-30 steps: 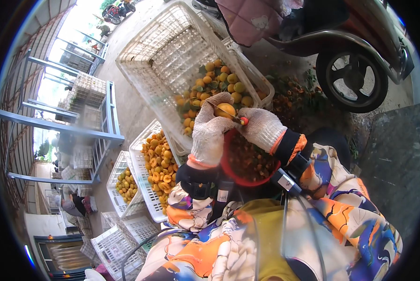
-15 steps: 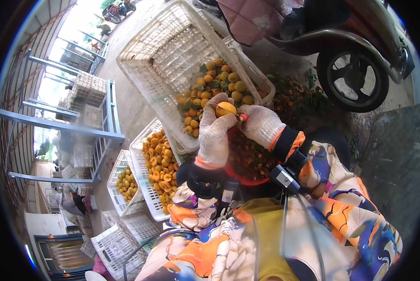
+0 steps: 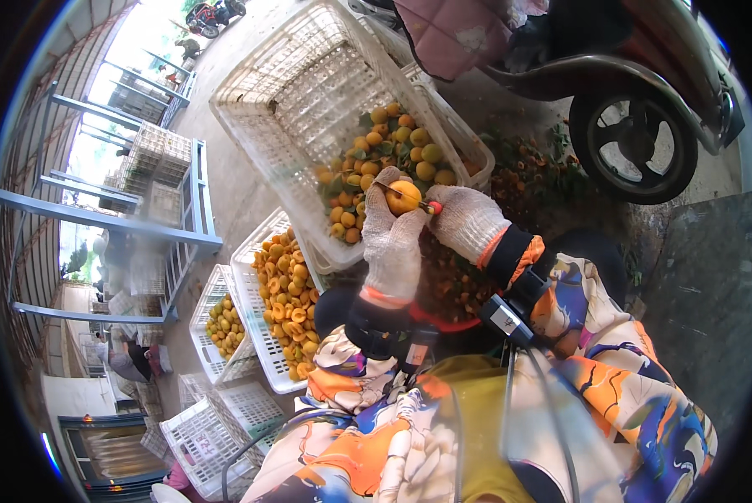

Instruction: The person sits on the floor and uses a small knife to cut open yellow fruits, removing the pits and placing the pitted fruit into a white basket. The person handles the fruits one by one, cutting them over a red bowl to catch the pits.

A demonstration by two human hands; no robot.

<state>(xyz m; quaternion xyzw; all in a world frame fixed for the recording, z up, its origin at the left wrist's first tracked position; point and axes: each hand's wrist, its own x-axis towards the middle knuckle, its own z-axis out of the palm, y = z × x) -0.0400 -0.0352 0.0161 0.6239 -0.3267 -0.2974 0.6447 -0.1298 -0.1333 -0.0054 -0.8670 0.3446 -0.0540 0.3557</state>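
Note:
My left hand (image 3: 390,256), in a whitish knit glove, is closed around an orange-yellow apricot (image 3: 403,198). My right hand (image 3: 468,222), gloved likewise, pinches a small red-handled tool (image 3: 435,208); its thin tip meets the apricot's right side. Most of that tool is hidden by the fingers. Both hands are above the near edge of a big white tilted crate (image 3: 279,84), where whole apricots (image 3: 376,155) and some leaves lie in the lower corner. Below my hands a red basin (image 3: 443,323) holds dark brownish bits, partly covered by my arms.
To the left, a white crate (image 3: 262,356) is full of split apricots (image 3: 290,293), beside a smaller crate of apricots (image 3: 225,327). Stacked white crates (image 3: 204,440) stand at lower left. A parked scooter (image 3: 636,138) is at upper right, near scattered leaves and scraps (image 3: 531,172).
The apricot has turned slightly in my left hand, and that wrist has shifted a little to the right. My right hand keeps the tool against the fruit.

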